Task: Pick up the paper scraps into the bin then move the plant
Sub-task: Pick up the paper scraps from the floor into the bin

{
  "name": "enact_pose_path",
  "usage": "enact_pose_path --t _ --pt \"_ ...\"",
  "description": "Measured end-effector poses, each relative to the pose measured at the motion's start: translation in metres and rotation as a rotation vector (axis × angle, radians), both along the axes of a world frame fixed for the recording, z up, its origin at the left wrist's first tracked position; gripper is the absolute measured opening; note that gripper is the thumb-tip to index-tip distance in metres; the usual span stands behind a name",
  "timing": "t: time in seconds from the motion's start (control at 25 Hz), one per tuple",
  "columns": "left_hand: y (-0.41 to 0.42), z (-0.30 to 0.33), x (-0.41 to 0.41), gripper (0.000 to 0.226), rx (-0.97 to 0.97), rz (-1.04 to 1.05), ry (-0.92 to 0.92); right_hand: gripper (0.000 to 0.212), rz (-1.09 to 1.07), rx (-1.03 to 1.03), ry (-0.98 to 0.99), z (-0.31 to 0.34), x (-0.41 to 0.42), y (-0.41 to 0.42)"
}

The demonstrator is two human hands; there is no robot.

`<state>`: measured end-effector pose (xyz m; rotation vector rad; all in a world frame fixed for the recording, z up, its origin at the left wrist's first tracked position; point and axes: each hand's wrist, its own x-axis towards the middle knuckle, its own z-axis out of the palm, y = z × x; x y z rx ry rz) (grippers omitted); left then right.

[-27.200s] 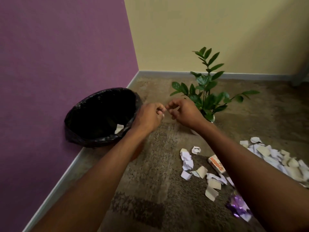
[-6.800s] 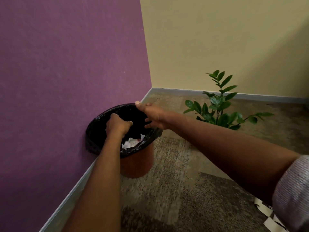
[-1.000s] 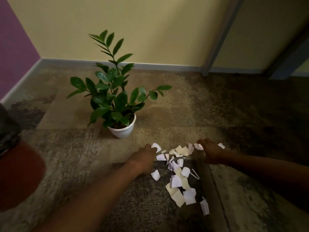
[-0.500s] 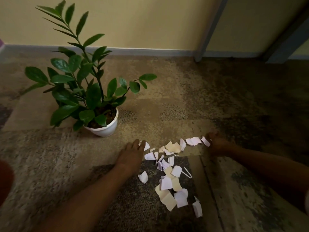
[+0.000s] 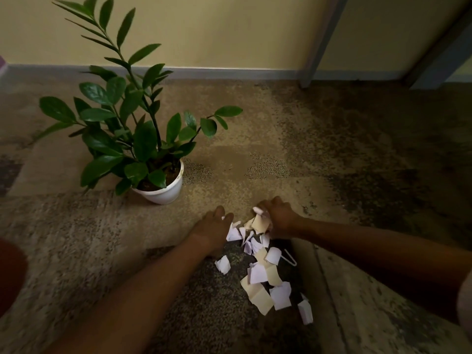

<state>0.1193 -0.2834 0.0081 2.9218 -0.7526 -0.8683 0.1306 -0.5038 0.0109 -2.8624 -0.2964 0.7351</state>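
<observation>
Curling round a bunch of paper scraps (image 5: pixel 259 223), the right hand (image 5: pixel 279 218) clamps its grip on the far end of the pile on the carpet (image 5: pixel 255 162). The left hand (image 5: pixel 213 227) lies just beside that grip, fingers fairly straight, pressing against the scraps' edge. More scraps trail toward the person from the grip. The plant (image 5: pixel 132 118) in its white pot (image 5: pixel 163 192) stands beyond and left of the grip.
</observation>
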Motion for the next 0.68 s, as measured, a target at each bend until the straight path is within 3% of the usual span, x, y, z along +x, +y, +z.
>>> enact_pose_path --t 0.2,0.32,0.36,0.44,0.52,0.68 --pt "0.009 0.007 -0.022 0.100 -0.079 0.008 0.124 0.090 0.171 0.087 0.082 -0.002 -0.026 0.030" --pt "0.011 0.005 -0.052 0.109 -0.051 -0.026 0.011 0.105 0.211 0.052 0.074 -0.009 -0.050 0.043" --pt "0.009 0.002 -0.062 0.103 -0.039 -0.036 -0.063 0.103 0.240 0.047 0.037 -0.011 -0.060 0.047" --pt "0.005 -0.005 -0.076 0.077 -0.113 0.065 -0.117 0.085 0.266 0.117 -0.061 -0.016 -0.076 0.057" --pt "0.005 -0.006 -0.082 0.058 -0.254 0.234 -0.054 0.058 0.203 0.235 -0.096 -0.016 -0.082 0.067" --pt "0.012 -0.002 -0.083 0.046 -0.415 0.371 0.013 0.018 0.108 0.399 -0.069 0.003 -0.075 0.084"
